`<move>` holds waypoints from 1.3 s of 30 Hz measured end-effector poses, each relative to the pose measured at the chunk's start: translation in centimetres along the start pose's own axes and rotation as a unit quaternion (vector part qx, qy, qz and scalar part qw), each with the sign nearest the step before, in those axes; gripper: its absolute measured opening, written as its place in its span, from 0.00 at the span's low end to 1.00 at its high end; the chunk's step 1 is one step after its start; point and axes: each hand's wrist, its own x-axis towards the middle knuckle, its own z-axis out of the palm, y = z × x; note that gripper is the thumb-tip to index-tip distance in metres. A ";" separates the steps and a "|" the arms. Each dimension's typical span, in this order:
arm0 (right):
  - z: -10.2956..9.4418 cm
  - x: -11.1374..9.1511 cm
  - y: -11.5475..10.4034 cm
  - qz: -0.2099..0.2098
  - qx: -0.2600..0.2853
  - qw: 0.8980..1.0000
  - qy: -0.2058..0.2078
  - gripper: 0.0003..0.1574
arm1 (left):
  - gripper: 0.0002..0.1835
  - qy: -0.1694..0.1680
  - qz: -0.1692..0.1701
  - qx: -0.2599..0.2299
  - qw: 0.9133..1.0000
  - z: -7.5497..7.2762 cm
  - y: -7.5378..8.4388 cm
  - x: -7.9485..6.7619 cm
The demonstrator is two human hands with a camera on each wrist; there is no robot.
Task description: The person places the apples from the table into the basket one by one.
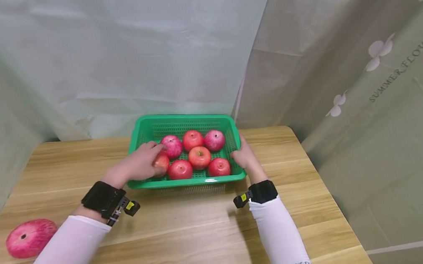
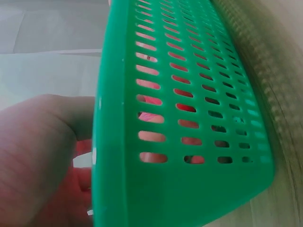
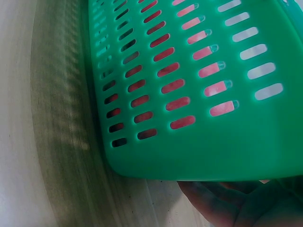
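A green slotted plastic basket (image 1: pixel 185 182) stands at the back of the table with several red apples in it. My left hand (image 1: pixel 144 159) reaches over its left end, thumb and fingers around an apple (image 1: pixel 161 163) in the left front corner. Beside that apple lie a striped pinkish apple (image 1: pixel 171 147) and a red apple (image 1: pixel 180 170). At the other end, my right hand (image 1: pixel 244 154) grips the basket's right rim, thumb over the inside. The left wrist view shows the left hand (image 2: pixel 42 156) partly hidden behind the basket wall (image 2: pixel 156 194). Fingers (image 3: pixel 213 201) lie against the basket's end in the right wrist view.
A large pink-red apple (image 1: pixel 31 238) lies on the wooden table (image 1: pixel 183 243) at the front left, close to the left sleeve. A pale curtain (image 1: pixel 151 53) hangs right behind the basket, and a printed curtain (image 1: pixel 385 133) runs along the right side.
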 end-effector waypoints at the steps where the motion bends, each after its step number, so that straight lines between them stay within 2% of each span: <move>1: 0.0 0.0 0.0 0.000 0.000 1.000 0.000 0.60 | 0.35 -0.002 0.001 0.003 1.000 0.0 0.0 0.0; 7: 0.0 0.1 0.0 -0.005 0.001 1.000 0.002 0.61 | 0.33 0.000 -0.001 0.022 1.000 0.1 -0.2 0.5; 11: 0.0 0.1 0.1 -0.004 0.001 1.000 0.003 0.61 | 0.25 0.021 0.008 0.004 1.000 0.3 -0.5 1.1; 14: 0.0 0.1 0.1 -0.003 0.001 1.000 0.002 0.61 | 0.21 0.028 -0.001 -0.014 1.000 0.4 -0.6 1.6; 19: 0.0 0.1 0.2 -0.002 -0.002 1.000 0.002 0.61 | 0.38 0.011 -0.042 -0.010 0.999 0.7 -0.6 1.9; 21: 0.1 0.2 0.2 -0.003 -0.005 1.000 0.004 0.60 | 0.46 0.011 -0.046 -0.010 0.999 0.9 -0.7 2.2; 25: 0.1 0.2 0.1 -0.006 -0.004 1.000 0.006 0.61 | 0.52 0.009 -0.038 -0.041 0.998 1.1 -0.9 2.9; 31: 0.1 0.2 0.0 -0.006 -0.003 1.000 0.003 0.60 | 0.54 0.003 -0.030 -0.101 0.994 1.4 -1.3 3.6; 39: 0.1 0.2 0.2 -0.003 -0.004 1.000 -0.001 0.59 | 0.53 0.011 -0.028 -0.105 0.994 1.7 -1.7 3.8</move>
